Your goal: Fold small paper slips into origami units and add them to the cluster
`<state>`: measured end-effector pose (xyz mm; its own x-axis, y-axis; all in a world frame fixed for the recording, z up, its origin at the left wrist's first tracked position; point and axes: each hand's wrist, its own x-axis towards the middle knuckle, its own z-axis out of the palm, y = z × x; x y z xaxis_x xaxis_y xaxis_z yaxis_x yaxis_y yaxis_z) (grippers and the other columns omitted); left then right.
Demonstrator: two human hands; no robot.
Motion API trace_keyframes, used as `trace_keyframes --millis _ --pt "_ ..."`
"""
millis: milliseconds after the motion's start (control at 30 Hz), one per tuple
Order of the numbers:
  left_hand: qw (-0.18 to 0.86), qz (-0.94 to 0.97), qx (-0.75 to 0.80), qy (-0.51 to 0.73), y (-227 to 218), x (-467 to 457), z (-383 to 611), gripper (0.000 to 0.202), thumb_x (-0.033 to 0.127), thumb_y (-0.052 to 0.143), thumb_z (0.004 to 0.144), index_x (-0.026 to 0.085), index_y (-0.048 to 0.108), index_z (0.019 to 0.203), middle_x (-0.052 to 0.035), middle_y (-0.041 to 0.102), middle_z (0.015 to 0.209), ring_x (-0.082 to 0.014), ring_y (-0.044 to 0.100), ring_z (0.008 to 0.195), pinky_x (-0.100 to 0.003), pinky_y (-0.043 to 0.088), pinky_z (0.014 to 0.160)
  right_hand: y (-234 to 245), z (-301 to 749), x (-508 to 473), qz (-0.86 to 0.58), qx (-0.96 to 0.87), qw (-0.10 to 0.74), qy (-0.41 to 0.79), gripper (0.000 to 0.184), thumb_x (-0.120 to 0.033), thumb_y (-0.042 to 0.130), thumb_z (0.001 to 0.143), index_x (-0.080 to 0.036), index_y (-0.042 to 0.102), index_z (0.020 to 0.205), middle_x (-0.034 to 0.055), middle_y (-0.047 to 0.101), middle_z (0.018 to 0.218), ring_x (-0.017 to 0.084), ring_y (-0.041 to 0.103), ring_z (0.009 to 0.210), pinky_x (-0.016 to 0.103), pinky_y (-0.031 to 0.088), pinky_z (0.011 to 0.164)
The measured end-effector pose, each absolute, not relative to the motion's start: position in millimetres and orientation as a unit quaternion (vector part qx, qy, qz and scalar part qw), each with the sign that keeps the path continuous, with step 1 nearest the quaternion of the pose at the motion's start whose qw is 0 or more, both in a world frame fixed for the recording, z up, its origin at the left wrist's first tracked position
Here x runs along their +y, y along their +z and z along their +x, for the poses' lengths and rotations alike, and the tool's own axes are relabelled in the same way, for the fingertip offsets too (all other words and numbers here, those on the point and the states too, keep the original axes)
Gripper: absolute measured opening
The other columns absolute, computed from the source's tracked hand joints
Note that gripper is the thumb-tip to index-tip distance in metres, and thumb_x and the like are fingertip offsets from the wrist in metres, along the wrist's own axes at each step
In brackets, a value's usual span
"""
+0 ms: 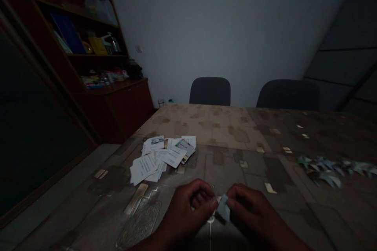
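Note:
Both my hands meet low over the near middle of the table (224, 129). My left hand (188, 211) and my right hand (250, 210) each pinch a small pale blue-grey folded piece of paper (224, 208) between thumb and fingers. The paper sits just above the patterned tablecloth. A loose heap of white printed paper slips (160, 159) lies ahead and to the left of my hands. At the right, a row of several small folded paper shapes (332, 168) lies on the cloth.
Two dark chairs (209, 91) (288, 94) stand at the table's far side. A reddish wooden cabinet with cluttered shelves (97, 47) fills the left wall. The room is dim.

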<state>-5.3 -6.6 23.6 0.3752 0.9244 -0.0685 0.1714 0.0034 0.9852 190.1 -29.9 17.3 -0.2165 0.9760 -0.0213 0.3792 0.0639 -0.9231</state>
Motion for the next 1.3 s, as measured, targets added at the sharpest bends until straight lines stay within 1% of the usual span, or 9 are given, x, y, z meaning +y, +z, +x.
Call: trace_keyframes --millis 133,267,400,500,633,733,867,1067,1300 --pt "0.54 0.638 0.459 0.301 29 -6 -2 0.014 0.027 0.063 0.065 0.014 0.06 0.066 0.0044 0.046 0.057 -0.0106 0.039 0.055 -0.021 0.031 0.052 18 191 -29 -0.507 -0.728 0.303 0.347 0.018 -0.033 0.055 0.08 -0.019 0.059 0.068 0.0022 0.058 0.068 0.02 0.055 0.07 0.03 0.038 0.066" --pt "0.587 0.61 0.468 0.253 18 -10 4 0.015 0.029 0.061 0.064 0.017 0.053 0.059 0.0063 0.043 0.05 -0.0095 0.035 0.049 -0.021 0.025 0.047 12 187 -30 -0.513 -0.682 0.327 0.406 0.01 -0.029 0.058 0.077 -0.02 0.058 0.073 -0.0014 0.054 0.066 0.016 0.052 0.065 0.026 0.037 0.06" --pt "0.591 0.618 0.472 0.213 10 -13 1 0.015 0.028 0.059 0.069 0.018 0.054 0.06 0.0065 0.042 0.05 -0.0094 0.035 0.048 -0.021 0.023 0.046 5 185 -30 -0.513 -0.634 0.356 0.457 0.011 -0.03 0.06 0.076 -0.02 0.058 0.081 -0.003 0.053 0.066 0.015 0.05 0.063 0.024 0.036 0.056" --pt "0.468 0.73 0.442 0.228 10 -10 -8 0.005 0.021 0.061 0.074 0.017 0.061 0.071 0.0044 0.051 0.059 -0.0115 0.044 0.054 -0.022 0.031 0.053 3 185 -30 -0.513 -0.617 0.363 0.473 0.011 -0.027 0.059 0.077 -0.02 0.057 0.085 -0.0039 0.053 0.067 0.014 0.049 0.063 0.023 0.035 0.056" --pt "0.165 0.898 0.275 0.302 3 -4 -15 0.01 0.017 0.065 0.078 0.018 0.062 0.087 -0.0021 0.064 0.08 -0.0168 0.052 0.072 -0.026 0.033 0.063 5 186 -30 -0.508 -0.609 0.367 0.486 0.009 -0.023 0.057 0.079 -0.02 0.055 0.087 -0.0055 0.052 0.066 0.013 0.049 0.062 0.023 0.035 0.057" --pt "0.037 0.923 0.228 0.309 -9 -4 -11 0.012 0.012 0.055 0.086 0.021 0.058 0.079 0.0014 0.06 0.07 -0.0149 0.048 0.064 -0.028 0.025 0.057 5 185 -29 -0.515 -0.646 0.348 0.444 0.005 -0.022 0.055 0.079 -0.02 0.055 0.084 -0.0052 0.053 0.064 0.014 0.051 0.062 0.024 0.036 0.057" --pt "0.048 0.916 0.257 0.303 -23 -7 -1 0.015 0.018 0.055 0.089 0.02 0.052 0.075 0.002 0.056 0.069 -0.014 0.046 0.06 -0.03 0.027 0.057 -3 185 -26 -0.525 -0.73 0.291 0.326 0.005 -0.018 0.054 0.079 -0.02 0.057 0.082 -0.0014 0.059 0.07 0.017 0.056 0.067 0.028 0.038 0.063" --pt "-0.026 0.941 0.216 0.258 -21 -5 -1 0.021 0.012 0.057 0.09 0.019 0.052 0.071 0.0023 0.055 0.069 -0.0138 0.046 0.065 -0.031 0.026 0.057 -5 193 -24 -0.514 -0.793 0.237 0.227 0.009 -0.012 0.056 0.084 -0.02 0.06 0.081 0.0034 0.065 0.083 0.022 0.058 0.084 0.034 0.039 0.076" --pt "-0.033 0.943 0.217 0.251 -15 -6 -3 0.02 0.013 0.056 0.092 0.018 0.054 0.073 0.0011 0.056 0.07 -0.0146 0.044 0.066 -0.032 0.025 0.057 9 205 -26 -0.502 -0.83 0.181 0.159 0.014 -0.01 0.062 0.086 -0.021 0.066 0.077 0.0016 0.065 0.08 0.02 0.056 0.08 0.034 0.036 0.074"
